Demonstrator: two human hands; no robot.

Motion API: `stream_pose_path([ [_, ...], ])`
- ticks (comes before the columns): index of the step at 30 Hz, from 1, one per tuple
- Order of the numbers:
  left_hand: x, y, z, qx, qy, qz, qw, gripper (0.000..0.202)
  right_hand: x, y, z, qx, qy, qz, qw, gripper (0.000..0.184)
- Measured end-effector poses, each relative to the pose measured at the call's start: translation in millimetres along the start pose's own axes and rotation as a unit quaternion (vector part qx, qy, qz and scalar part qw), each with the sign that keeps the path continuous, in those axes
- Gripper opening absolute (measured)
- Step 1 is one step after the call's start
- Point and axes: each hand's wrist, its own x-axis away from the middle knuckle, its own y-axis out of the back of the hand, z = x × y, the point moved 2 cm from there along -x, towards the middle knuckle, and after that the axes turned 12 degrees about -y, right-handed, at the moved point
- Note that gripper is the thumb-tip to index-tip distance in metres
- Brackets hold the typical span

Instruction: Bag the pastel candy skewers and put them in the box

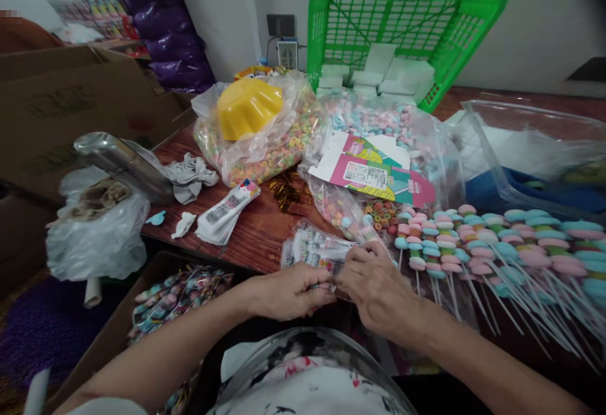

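L hand (293, 288) pinches a small pastel item (323, 287), mostly hidden, btwn both hands; I can't tell its long axis remotely. R hand (376, 282) bends beside it, grip unclear. Skewers (445, 238) lie right on worktop (253, 241), nearer R hand, stick ends nearest wearer; bags (315, 257) just beyond hands.

This looks like a small candy-packing workshop: bulk bags of loose sweets (279, 165) at centre, candy skewers (492, 244) in rows at right, wrapped candy (182, 295) heaped lower left, a large carton (95, 108) at left.
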Motion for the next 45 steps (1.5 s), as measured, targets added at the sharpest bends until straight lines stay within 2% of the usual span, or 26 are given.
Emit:
stream_pose_path([
  [2,4.3,-0.1,-3.1,-0.171,-0.052,-0.05,0.983,0.022,-3.4,-8.8,-1.6,-0.03,-0.063,0.054,0.996,0.017],
  [3,5.7,-0.7,-3.3,-0.218,-0.064,-0.07,0.971,0.02,-4.9,-11.8,-1.6,-0.041,-0.084,0.067,0.993,0.018],
  [5,6.8,-0.8,-0.5,-0.221,-0.059,-0.096,0.969,0.019,-7.1,-13.0,0.9,-0.033,-0.098,0.049,0.993,0.018],
  [6,6.7,0.2,2.5,-0.179,-0.042,-0.107,0.977,0.019,-7.7,-11.2,3.3,-0.015,-0.089,0.019,0.996,0.017],
  [8,6.4,3.5,10.6,-0.022,0.023,-0.115,0.993,0.018,-7.8,-4.8,9.1,0.029,-0.038,-0.053,0.997,0.021],
  [10,7.3,5.8,18.7,0.169,0.101,-0.088,0.977,0.016,-6.9,1.1,13.3,0.037,0.035,-0.091,0.995,0.03],
  [12,9.9,7.0,22.7,0.296,0.138,-0.031,0.944,0.018,-6.7,3.1,14.3,0.011,0.098,-0.082,0.992,0.029],
  [14,14.6,8.1,23.2,0.333,0.142,0.023,0.932,0.023,-8.2,-0.7,14.0,-0.013,0.133,-0.049,0.99,0.024],
  [16,20.9,9.6,22.4,0.288,0.134,0.035,0.948,0.025,-12.4,-10.0,14.8,-0.024,0.13,-0.012,0.991,0.022],
  [17,24.0,11.0,21.5,0.229,0.117,0.018,0.966,0.025,-15.7,-15.8,15.9,-0.028,0.116,0.001,0.993,0.022],
  [19,30.4,15.0,18.0,0.042,0.053,-0.051,0.996,0.02,-25.5,-27.0,18.7,-0.041,0.067,0.014,0.997,0.021],
  [20,33.9,17.2,15.5,-0.066,0.016,-0.091,0.994,0.018,-32.2,-31.7,19.6,-0.054,0.04,0.026,0.997,0.02],
  [22,41.4,20.9,11.2,-0.227,-0.037,-0.149,0.962,0.019,-50.0,-37.4,18.3,-0.084,0.0,0.066,0.994,0.021],
  [24,49.2,25.9,10.5,-0.268,-0.048,-0.19,0.943,0.026,-73.4,-36.2,9.2,-0.103,-0.026,0.108,0.988,0.024],
  [26,56.9,32.8,13.6,-0.204,-0.039,-0.24,0.948,0.033,-100.7,-28.4,-8.3,-0.094,-0.047,0.106,0.989,0.026],
  [28,64.1,39.2,21.0,-0.068,0.001,-0.306,0.95,0.034,-127.7,-19.4,-30.0,-0.061,-0.094,0.07,0.991,0.026],
  [29,67.1,41.2,25.6,0.015,0.025,-0.34,0.94,0.033,-139.6,-16.8,-39.7,-0.037,-0.124,0.051,0.99,0.026],
  [31,70.3,42.5,34.1,0.17,0.051,-0.401,0.899,0.029,-158.9,-18.0,-52.0,0.011,-0.174,0.029,0.984,0.023],
  [34,68.8,41.6,41.5,0.315,0.031,-0.463,0.828,0.03,-177.7,-34.1,-52.5,0.07,-0.211,0.027,0.975,0.019],
  [36,65.6,40.9,43.5,0.359,0.015,-0.475,0.803,0.031,-186.0,-47.8,-48.1,0.097,-0.218,0.031,0.971,0.016],
  [40,61.9,41.2,44.8,0.39,-0.01,-0.472,0.79,0.03,-195.2,-63.8,-48.0,0.123,-0.21,0.031,0.969,0.024],
  [42,62.3,42.8,44.6,0.395,-0.016,-0.472,0.788,0.03,-195.1,-63.1,-52.4,0.122,-0.198,0.012,0.973,0.017],
  [45,61.9,49.3,41.3,0.401,-0.028,-0.472,0.784,0.027,-187.0,-53.9,-57.6,0.104,-0.168,-0.04,0.979,0.021],
])
